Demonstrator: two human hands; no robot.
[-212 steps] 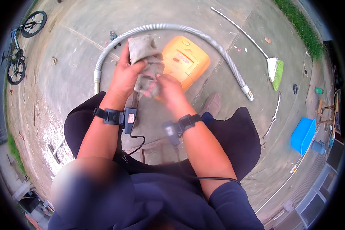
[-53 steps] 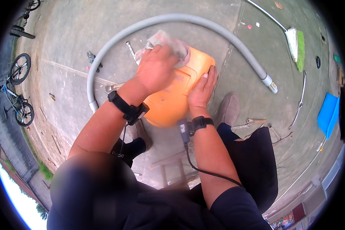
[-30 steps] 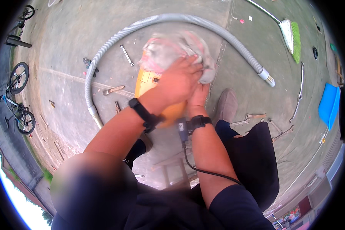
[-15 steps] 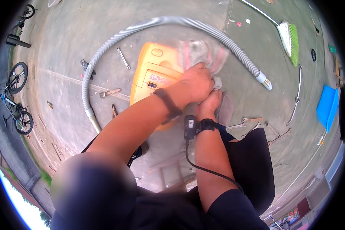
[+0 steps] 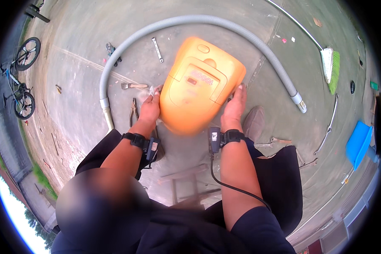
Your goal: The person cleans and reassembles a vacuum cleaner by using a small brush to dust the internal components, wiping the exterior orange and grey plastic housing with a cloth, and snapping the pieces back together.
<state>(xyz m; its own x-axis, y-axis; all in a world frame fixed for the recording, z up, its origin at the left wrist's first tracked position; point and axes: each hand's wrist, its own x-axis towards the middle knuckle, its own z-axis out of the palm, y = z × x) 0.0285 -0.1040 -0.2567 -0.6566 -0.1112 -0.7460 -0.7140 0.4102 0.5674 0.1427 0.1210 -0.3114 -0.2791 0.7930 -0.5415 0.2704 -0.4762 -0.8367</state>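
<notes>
Orange casing [image 5: 189, 95], left hand [image 5: 150, 109], right hand [image 5: 234, 106] flanking

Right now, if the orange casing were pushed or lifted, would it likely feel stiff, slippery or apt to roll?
The orange casing is probably stiff, given its moulded panel lines. Its smooth-looking surface might slip between the left hand and right hand at its sides. Its broad, blocky upper end makes rolling seem unlikely.

Hose [image 5: 199, 19], brush [image 5: 135, 86], perhaps pliers [image 5: 133, 109] on floor [image 5: 78, 46]

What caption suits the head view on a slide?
Left hand and right hand hold an orange machine, a grey hose arching beyond it.
</notes>
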